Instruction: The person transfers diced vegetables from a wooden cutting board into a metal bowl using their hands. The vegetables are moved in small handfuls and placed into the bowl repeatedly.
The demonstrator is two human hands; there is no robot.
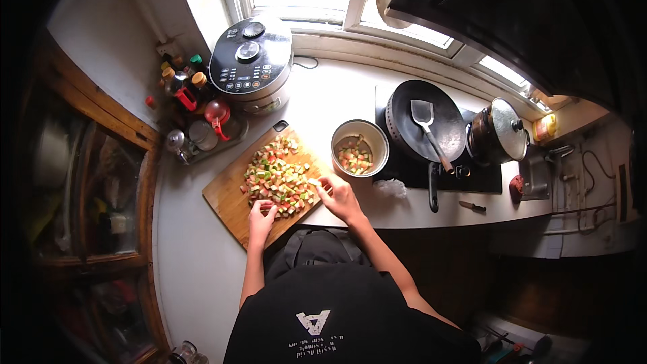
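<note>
A wooden cutting board [227, 194] lies at a slant on the counter, with a spread of small pink, white and green diced pieces [278, 174] on it, possibly watermelon rind. My left hand [262, 220] is at the near left edge of the pieces, fingers curled and thumb apart; whether it pinches any is hidden. At the pile's right edge is my right hand [339, 198], with a pale piece at its fingertips; a firm hold cannot be made out. Just beyond it stands a round metal pot [383, 149] with some of the same diced pieces [356, 157] at its bottom.
A multicooker [250, 60] stands at the back left, beside bottles and jars [194, 91]. To the right are a crumpled clear plastic bag [391, 188], a wok [404, 106] holding a spatula [427, 120], a lidded pot [498, 131], a knife [472, 207] and a sink [536, 177].
</note>
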